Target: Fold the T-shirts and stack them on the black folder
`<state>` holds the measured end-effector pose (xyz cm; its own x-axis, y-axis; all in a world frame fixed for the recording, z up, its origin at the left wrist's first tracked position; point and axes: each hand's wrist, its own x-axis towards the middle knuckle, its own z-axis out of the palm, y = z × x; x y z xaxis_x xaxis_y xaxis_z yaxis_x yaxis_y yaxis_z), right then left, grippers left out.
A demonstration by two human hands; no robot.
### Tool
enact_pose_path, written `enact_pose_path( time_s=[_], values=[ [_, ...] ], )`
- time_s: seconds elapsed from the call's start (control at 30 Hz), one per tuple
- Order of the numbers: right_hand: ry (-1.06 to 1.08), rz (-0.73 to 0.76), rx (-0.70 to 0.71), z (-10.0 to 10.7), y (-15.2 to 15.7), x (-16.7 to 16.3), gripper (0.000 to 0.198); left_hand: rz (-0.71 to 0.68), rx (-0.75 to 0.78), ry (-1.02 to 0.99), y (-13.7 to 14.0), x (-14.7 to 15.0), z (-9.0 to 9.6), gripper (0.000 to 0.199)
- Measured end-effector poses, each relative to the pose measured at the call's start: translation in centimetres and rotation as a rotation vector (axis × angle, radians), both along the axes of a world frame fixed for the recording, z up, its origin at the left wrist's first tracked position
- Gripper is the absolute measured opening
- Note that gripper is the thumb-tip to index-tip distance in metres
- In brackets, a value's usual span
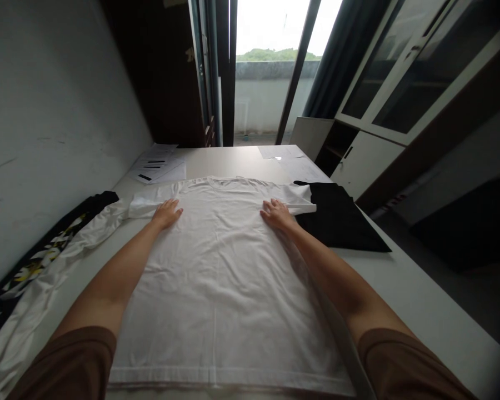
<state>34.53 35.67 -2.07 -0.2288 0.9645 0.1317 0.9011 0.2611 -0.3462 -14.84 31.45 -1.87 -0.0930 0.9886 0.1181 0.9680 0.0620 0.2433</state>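
A white T-shirt [225, 266] lies spread out on the table, its collar at the far side and its hem close to me. Soft wrinkles run across its body. My left hand [166, 213] rests flat on the shirt near the left sleeve, fingers stretched out. On the opposite side, my right hand [276, 213] lies by the right sleeve with its fingers spread on the fabric. Neither hand grips anything. The right sleeve overlaps a black folded cloth [341, 216] that lies to the right.
Along the left wall lie a bunched white satiny cloth [45, 289] and a black garment with a yellow and white print [37, 261]. Papers [158, 164] and more sheets [295, 161] sit at the far end of the white table [416, 300]. A cabinet [370, 161] stands right.
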Motion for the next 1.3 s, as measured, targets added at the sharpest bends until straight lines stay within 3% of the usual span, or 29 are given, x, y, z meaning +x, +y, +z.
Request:
enact_pose_path(
  time_s=[0.23, 0.47, 0.67, 0.77, 0.87, 0.93, 1.0, 1.07, 1.17, 1.3],
  values=[
    [-0.065, -0.008, -0.159, -1.2, 4.8, 0.2, 0.072, 0.159, -0.163, 0.030, 1.5, -2.4, -1.0, 0.077],
    [-0.195, 0.022, -0.026, -1.1, 4.9, 0.3, 0.063, 0.219, -0.155, 0.100, -0.1, -2.4, 0.1, 0.072],
    [-0.194, 0.074, 0.187, -1.0, -0.4, 3.1, 0.052, 0.268, -0.187, 0.186, -4.3, -5.3, 1.2, 0.072],
    [-0.168, 0.156, 0.206, -0.6, -5.1, 2.6, 0.055, 0.233, -0.033, 0.246, -7.0, -3.1, 1.7, 0.069],
    [-0.114, 0.297, 0.184, -0.1, -10.3, 0.1, 0.057, -0.016, 0.056, 0.270, -10.5, 2.7, 1.8, 0.067],
    [-0.101, 0.415, 0.145, 0.1, -13.2, -1.3, 0.057, -0.262, -0.002, 0.255, -13.4, 6.6, 1.5, 0.065],
    [-0.114, 0.463, 0.122, 0.0, -15.1, -1.5, 0.058, -0.388, -0.042, 0.247, -16.5, 8.6, 1.1, 0.063],
    [-0.137, 0.416, 0.120, -0.2, -16.1, -0.2, 0.059, -0.386, -0.066, 0.248, -19.2, 8.1, 0.6, 0.063],
    [-0.156, 0.300, 0.124, -0.7, -17.0, 3.2, 0.057, -0.277, -0.084, 0.269, -22.5, 4.4, 0.2, 0.064],
    [-0.112, 0.261, 0.117, -1.1, -17.7, 6.9, 0.054, -0.190, -0.084, 0.309, -25.8, 0.8, 0.3, 0.065]
  ],
)
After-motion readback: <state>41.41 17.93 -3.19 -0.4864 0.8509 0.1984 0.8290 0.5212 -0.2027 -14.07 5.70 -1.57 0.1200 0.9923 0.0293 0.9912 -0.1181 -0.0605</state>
